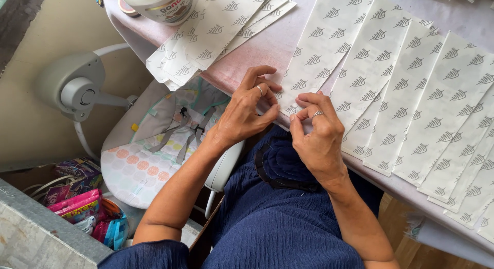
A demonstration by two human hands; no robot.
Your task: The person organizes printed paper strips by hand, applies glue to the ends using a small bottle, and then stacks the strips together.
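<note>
Long white paper bags printed with grey leaf marks lie fanned in a row across a table covered in a pale cloth (267, 47). My left hand (247, 112) pinches the near end of one bag (321, 40) at the table's front edge. Beside it, my right hand (316, 137) grips the same bag's end with fingertips curled. Each hand wears a ring. My dark blue dress fills the lower middle of the view.
A second stack of printed bags (216, 29) lies at the table's left corner beside a white jar (164, 4). Below the table stand a baby bouncer seat (154, 145) with grey straps and a box of colourful packets (82, 204). More bags (442, 109) overlap to the right.
</note>
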